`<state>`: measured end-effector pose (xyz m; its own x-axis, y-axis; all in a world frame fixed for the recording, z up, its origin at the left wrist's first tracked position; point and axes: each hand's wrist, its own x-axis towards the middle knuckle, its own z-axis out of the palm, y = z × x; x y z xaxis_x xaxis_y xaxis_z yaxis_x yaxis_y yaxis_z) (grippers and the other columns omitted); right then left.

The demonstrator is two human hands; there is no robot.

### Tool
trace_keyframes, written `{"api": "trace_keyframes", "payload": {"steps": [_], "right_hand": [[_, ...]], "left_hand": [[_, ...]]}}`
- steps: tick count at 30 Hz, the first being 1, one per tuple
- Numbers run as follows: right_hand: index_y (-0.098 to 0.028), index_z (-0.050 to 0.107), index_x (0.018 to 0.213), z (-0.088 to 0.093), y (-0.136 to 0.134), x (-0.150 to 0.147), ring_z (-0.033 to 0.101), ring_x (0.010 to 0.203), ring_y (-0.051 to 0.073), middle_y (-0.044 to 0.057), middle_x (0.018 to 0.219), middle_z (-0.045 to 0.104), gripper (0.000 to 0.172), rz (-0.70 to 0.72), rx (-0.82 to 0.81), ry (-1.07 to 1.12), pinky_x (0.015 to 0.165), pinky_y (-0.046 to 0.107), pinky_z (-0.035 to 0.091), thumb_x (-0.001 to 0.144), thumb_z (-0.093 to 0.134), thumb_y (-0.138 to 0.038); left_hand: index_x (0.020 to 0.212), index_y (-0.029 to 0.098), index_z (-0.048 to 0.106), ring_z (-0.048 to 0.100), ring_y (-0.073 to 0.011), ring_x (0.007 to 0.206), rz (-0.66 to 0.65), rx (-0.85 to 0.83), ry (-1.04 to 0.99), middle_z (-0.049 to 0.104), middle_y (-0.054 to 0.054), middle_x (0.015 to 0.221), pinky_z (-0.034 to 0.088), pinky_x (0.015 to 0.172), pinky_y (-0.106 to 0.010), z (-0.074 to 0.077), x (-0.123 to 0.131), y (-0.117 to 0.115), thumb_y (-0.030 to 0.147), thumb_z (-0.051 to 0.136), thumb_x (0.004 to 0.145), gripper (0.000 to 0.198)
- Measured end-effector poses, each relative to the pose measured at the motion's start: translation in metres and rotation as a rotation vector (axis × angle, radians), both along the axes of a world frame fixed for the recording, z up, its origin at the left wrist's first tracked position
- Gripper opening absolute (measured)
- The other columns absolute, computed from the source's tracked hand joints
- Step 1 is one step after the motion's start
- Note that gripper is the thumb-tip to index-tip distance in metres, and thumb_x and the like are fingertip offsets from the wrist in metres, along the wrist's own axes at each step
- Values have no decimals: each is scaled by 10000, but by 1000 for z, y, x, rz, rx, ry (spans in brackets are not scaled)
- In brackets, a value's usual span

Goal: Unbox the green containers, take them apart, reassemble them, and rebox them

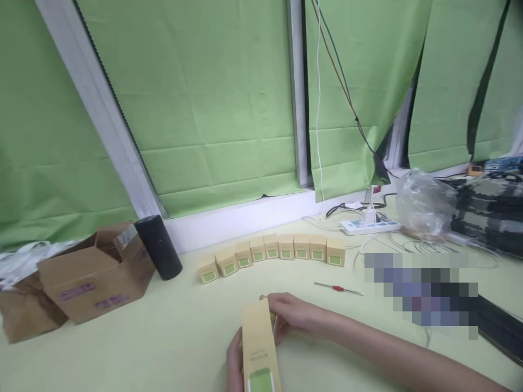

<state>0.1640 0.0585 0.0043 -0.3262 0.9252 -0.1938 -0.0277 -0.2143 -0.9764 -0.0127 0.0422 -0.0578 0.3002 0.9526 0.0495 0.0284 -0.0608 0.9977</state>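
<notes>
A long tan cardboard box [257, 332] with a green label on its near end lies close in front of me. My left hand [235, 359] is closed along the box's left side, most of it hidden behind the box. My right hand [288, 313] grips the far right end of the box with bent fingers. Something small and shiny shows beneath these fingers, too unclear to name. Beyond my hands, several small tan boxes [286, 247] with green labels stand in a curved row. To the right of the row lies a thin screwdriver [338, 288] with a red middle.
An opened brown carton [93, 277] and a black cylinder [158, 247] stand at the left. At the back right are a white power strip [355, 226], loose cables and a clear plastic bag [425, 204]. A pixelated patch hides something at right. Green curtains [212, 81] hang behind.
</notes>
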Motion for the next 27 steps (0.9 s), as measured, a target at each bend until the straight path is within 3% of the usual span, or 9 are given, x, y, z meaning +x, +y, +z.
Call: {"api": "trace_keyframes", "payload": {"steps": [5, 8, 10, 11, 14, 17, 20, 23, 27], "right_hand": [[-110, 669, 801, -2, -11, -4, 597, 690, 168, 73, 752, 649, 577, 64, 21, -19, 696, 317, 477, 790, 454, -645], [-149, 618, 1068, -4, -16, 1, 586, 901, 215, 109, 993, 625, 613, 75, 105, -52, 825, 375, 450, 849, 328, -643], [-251, 443, 1291, -6, -21, 5, 473, 1139, 249, 104, 1267, 474, 605, 64, 374, -177, 940, 417, 392, 812, 450, -621], [-289, 372, 1340, -6, -24, 7, 400, 1215, 276, 100, 1353, 378, 715, 101, 531, -252, 976, 444, 361, 736, 564, -619], [-327, 376, 1346, -5, -35, 4, 356, 1237, 350, 112, 1400, 311, 946, 338, 962, -513, 964, 487, 365, 517, 787, -526], [-313, 478, 1275, -3, -45, -9, 510, 1072, 272, 100, 1250, 511, 648, 449, 1322, -758, 887, 413, 433, 686, 736, -394], [-240, 550, 1183, -4, -48, -19, 573, 859, 182, 79, 1066, 621, 326, 353, 1515, -864, 787, 329, 468, 861, 572, -283], [-242, 572, 1132, -6, -47, -19, 577, 765, 160, 64, 970, 647, 240, 221, 1523, -869, 698, 294, 466, 907, 490, -238], [-315, 615, 1028, -13, -46, -14, 603, 833, 180, 17, 970, 656, 193, 135, 1416, -846, 714, 281, 471, 903, 478, -262]], "left_hand": [[1305, 195, 161, 443, -326, 1184, -75, -89, -110, 453, -159, 1282, 390, 947, -411, 22, 4, -31, 369, 789, 458, 1069], [1285, 195, 180, 466, -321, 1151, -73, -119, -133, 446, -166, 1289, 387, 936, -413, 30, 3, -31, 362, 800, 466, 1041], [1279, 192, 201, 477, -315, 1141, -23, -151, -139, 460, -168, 1275, 393, 925, -415, 34, -2, -28, 407, 769, 544, 953], [1278, 193, 208, 483, -307, 1141, 7, -172, -175, 466, -164, 1273, 396, 923, -410, 35, -4, -27, 436, 723, 613, 876], [1247, 193, 269, 493, -267, 1150, 107, -241, -400, 508, -134, 1247, 390, 943, -375, 40, -7, -24, 450, 522, 791, 581], [1207, 204, 318, 518, -259, 1122, 166, -330, -537, 557, -97, 1189, 408, 918, -357, 40, -6, -22, 391, 494, 787, 492], [1194, 215, 357, 519, -256, 1119, 96, -346, -530, 557, -80, 1203, 411, 907, -343, 37, -5, -22, 350, 547, 762, 491], [1177, 199, 390, 501, -245, 1140, 15, -322, -539, 539, -88, 1231, 397, 924, -333, 35, -7, -24, 354, 543, 794, 441], [1201, 211, 372, 507, -242, 1133, -16, -317, -538, 525, -89, 1253, 419, 878, -333, 37, -10, -27, 372, 474, 857, 393]]}}
